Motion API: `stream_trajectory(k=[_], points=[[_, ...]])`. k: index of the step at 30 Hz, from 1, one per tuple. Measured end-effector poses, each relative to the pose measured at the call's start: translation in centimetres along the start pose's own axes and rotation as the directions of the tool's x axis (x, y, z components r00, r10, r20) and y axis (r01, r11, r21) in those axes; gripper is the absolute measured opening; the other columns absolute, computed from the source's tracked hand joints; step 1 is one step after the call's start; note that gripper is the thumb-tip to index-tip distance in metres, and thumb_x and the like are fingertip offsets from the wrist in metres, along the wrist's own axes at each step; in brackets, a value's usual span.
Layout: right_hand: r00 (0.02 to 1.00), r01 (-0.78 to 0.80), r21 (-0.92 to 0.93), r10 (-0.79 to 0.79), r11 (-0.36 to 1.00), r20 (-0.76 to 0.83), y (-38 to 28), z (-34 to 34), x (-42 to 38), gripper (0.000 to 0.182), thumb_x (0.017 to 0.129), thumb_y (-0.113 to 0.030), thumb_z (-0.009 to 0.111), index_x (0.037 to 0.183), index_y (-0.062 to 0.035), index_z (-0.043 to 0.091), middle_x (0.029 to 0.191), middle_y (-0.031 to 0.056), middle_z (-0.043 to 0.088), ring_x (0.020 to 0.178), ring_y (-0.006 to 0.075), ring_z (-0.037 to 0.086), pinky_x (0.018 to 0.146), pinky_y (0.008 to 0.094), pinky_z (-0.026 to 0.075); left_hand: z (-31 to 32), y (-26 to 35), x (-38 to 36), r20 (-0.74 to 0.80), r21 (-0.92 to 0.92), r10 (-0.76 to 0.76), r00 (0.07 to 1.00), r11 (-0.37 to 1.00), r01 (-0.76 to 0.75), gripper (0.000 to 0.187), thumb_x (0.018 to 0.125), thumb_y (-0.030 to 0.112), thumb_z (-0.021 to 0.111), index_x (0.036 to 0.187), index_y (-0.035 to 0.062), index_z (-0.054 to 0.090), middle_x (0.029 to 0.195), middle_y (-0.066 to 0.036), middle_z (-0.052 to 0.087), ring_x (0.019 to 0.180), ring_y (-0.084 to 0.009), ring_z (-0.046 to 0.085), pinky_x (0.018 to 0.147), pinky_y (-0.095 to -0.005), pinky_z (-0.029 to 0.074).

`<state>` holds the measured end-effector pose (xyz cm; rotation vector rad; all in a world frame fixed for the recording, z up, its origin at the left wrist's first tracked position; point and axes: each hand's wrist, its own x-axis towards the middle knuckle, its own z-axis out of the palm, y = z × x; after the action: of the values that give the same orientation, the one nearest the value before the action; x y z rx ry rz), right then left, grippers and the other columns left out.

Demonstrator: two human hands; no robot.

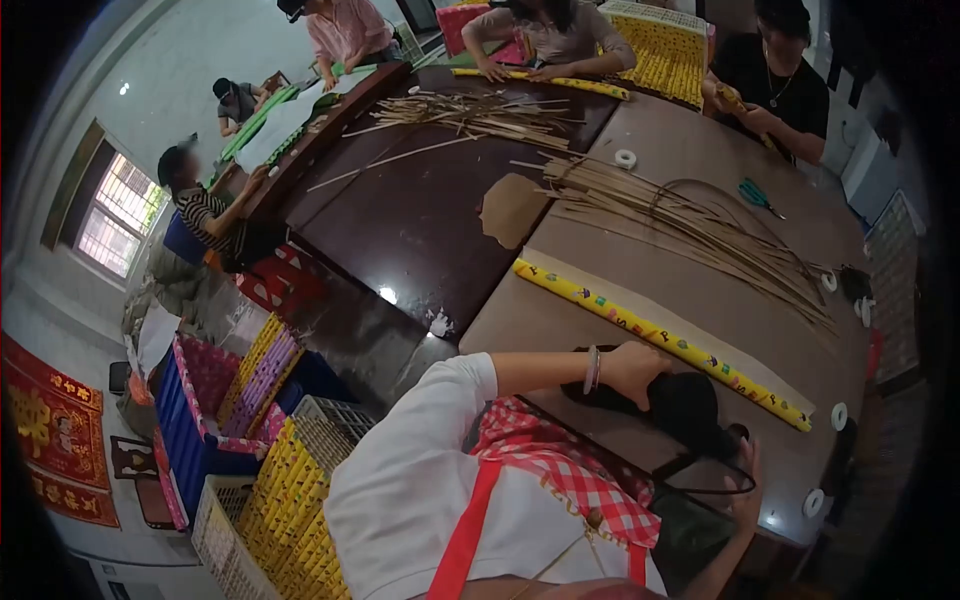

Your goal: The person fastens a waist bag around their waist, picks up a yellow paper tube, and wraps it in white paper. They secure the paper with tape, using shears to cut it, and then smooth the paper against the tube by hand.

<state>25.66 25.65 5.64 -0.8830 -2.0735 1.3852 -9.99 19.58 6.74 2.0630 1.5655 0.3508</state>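
My left hand (636, 374), with bracelets at the wrist, is closed on a black soft item (684, 408) at the near edge of the brown table. To the right, my right hand (748, 485) has its fingers stretched out beside the item's thin black loop (715, 491). Just beyond both hands, a long yellow patterned strip (660, 341) lies diagonally on pale paper. The exact shape of the black item is hard to make out.
Bundles of thin brown strips (690, 225) and teal scissors (757, 195) lie farther back. White tape rolls (813, 502) are along the right edge. Several people work around the tables. Yellow woven baskets (285, 510) stand at the lower left.
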Motion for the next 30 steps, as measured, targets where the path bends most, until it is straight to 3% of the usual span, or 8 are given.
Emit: stream_trajectory(k=[4,6,12,14,20,21,26,30], points=[[0.983,0.171,-0.351,-0.137,0.92,0.122,-0.6,-0.2,1.3,0.069,0.077,-0.023,0.065,0.136,-0.0064,0.033,0.126,0.0145,0.048,0.115,0.0291,0.046,0.096,0.0354,0.035,0.9,0.7,-0.5,-0.061,0.116,0.03,0.998,0.993,-0.023,0.064,0.051,0.031,0.076,0.106,0.0052,0.056,0.083,-0.016,0.061,0.08,-0.0322,0.059,0.068,-0.0399,0.048],[0.999,0.039,-0.732,-0.005,0.68,0.049,-1.4,0.0,1.4,0.058,0.077,-0.02,0.065,0.129,-0.0094,0.043,0.109,0.0155,0.053,0.101,0.0323,0.051,0.087,0.0356,0.04,1.0,1.0,-0.8,-0.069,0.119,0.028,0.997,0.993,-0.02,0.063,0.051,0.031,0.076,0.105,0.005,0.056,0.084,-0.015,0.061,0.081,-0.0319,0.059,0.068,-0.0401,0.048],[0.985,0.148,-0.625,-0.171,0.766,0.024,1.8,-0.4,0.5,0.037,0.07,-0.01,0.069,0.104,-0.0058,0.057,0.092,0.0134,0.054,0.084,0.0312,0.053,0.074,0.0355,0.043,0.6,3.0,-1.7,-0.07,0.245,0.056,0.996,0.969,-0.037,0.056,0.056,0.028,0.073,0.102,0.0048,0.052,0.092,-0.014,0.059,0.09,-0.0301,0.056,0.069,-0.04,0.048],[0.998,-0.003,-0.629,0.044,0.778,0.05,-0.4,-0.3,0.9,0.035,0.072,-0.013,0.069,0.104,-0.0066,0.057,0.095,0.0129,0.055,0.086,0.031,0.053,0.073,0.035,0.043,1.4,2.7,-1.6,-0.09,0.296,0.078,0.993,0.954,-0.048,0.056,0.057,0.023,0.074,0.105,0.0055,0.051,0.097,-0.013,0.058,0.092,-0.0296,0.055,0.073,-0.0388,0.048],[0.997,-0.022,-0.618,0.063,0.786,0.045,-0.4,-0.7,0.7,0.038,0.072,-0.016,0.068,0.107,-0.0083,0.057,0.089,0.0103,0.049,0.081,0.0288,0.049,0.07,0.0357,0.04,1.6,1.4,-0.8,-0.093,0.3,0.069,0.993,0.953,-0.038,0.059,0.055,0.025,0.076,0.106,0.0078,0.053,0.095,-0.01,0.058,0.094,-0.0279,0.056,0.075,-0.0388,0.047],[0.996,-0.006,-0.578,0.058,0.816,0.073,-0.9,-0.9,0.8,0.04,0.07,-0.011,0.067,0.109,-0.0082,0.057,0.084,0.0094,0.046,0.074,0.0275,0.048,0.064,0.0366,0.04,1.2,1.3,-1.0,-0.019,0.278,0.004,1.0,0.961,0.002,0.076,0.057,0.032,0.076,0.122,0.0075,0.045,0.114,-0.013,0.053,0.105,-0.0289,0.051,0.088,-0.0381,0.041],[0.997,-0.061,-0.432,0.078,0.9,0.021,-3.4,-1.8,0.2,0.046,0.069,-0.001,0.059,0.114,-0.0087,0.054,0.101,0.0087,0.052,0.082,0.0242,0.052,0.076,0.0314,0.044,-1.4,1.0,-4.7,-0.223,0.222,0.113,0.968,0.973,-0.062,0.109,0.052,0.051,0.077,0.137,0.0068,0.026,0.132,-0.017,0.038,0.124,-0.0342,0.035,0.103,-0.0431,0.028],[0.99,-0.133,-0.289,0.113,0.948,-0.084,-4.4,-3.6,0.7,0.043,0.075,0.004,0.052,0.117,-0.0055,0.052,0.119,0.0082,0.051,0.097,0.0229,0.054,0.085,0.0321,0.043,-2.7,-2.1,-9.1,-0.245,0.208,-0.012,0.97,0.976,0.065,0.112,0.049,0.054,0.077,0.136,0.0063,0.027,0.132,-0.018,0.038,0.124,-0.0331,0.035,0.102,-0.0453,0.028]])
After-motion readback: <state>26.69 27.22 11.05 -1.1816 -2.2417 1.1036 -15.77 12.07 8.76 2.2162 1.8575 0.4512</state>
